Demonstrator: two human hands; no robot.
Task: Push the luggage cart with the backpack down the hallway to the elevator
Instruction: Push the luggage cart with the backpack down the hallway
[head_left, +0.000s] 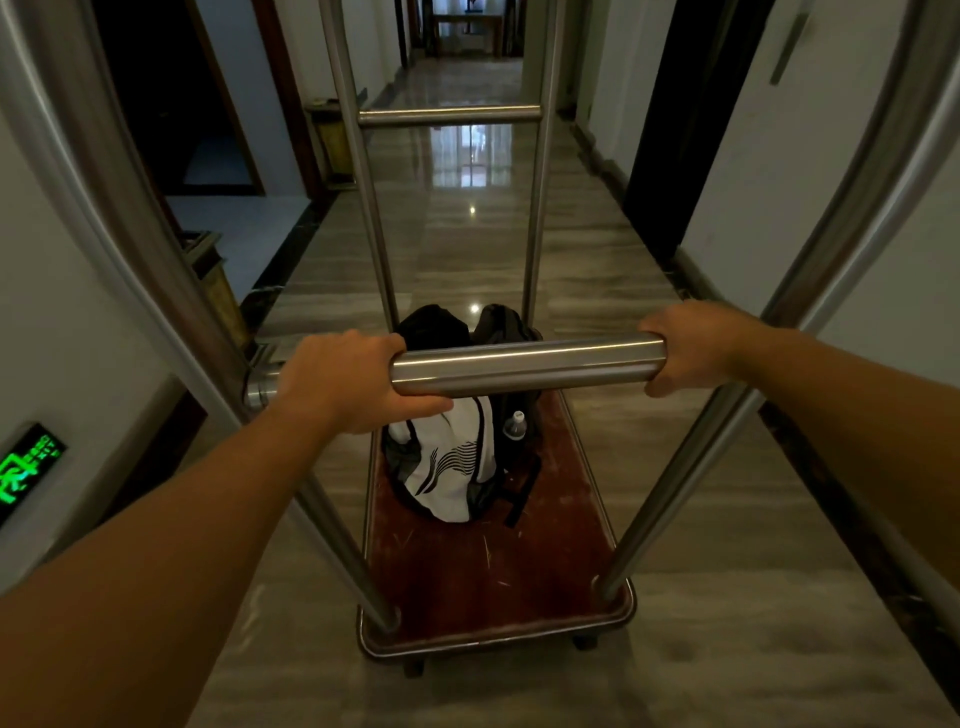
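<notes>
The luggage cart has a dark red deck (483, 577) and steel tube uprights. Its near steel handle bar (524, 364) runs across the middle of the view. My left hand (345, 382) is wrapped around the bar's left end. At the right end my right hand (691, 345) grips the same bar. A black and white backpack (452, 462) stands on the deck beyond the bar, with a water bottle (514, 426) in its right side pocket. Its top is partly hidden by the bar.
A glossy marble hallway floor (467, 208) stretches ahead. Walls lie close on both sides. A dark doorway (176, 104) opens on the left, with bins (332, 140) along that wall. A green exit sign (26, 467) glows low left. A dark door (675, 130) is on the right.
</notes>
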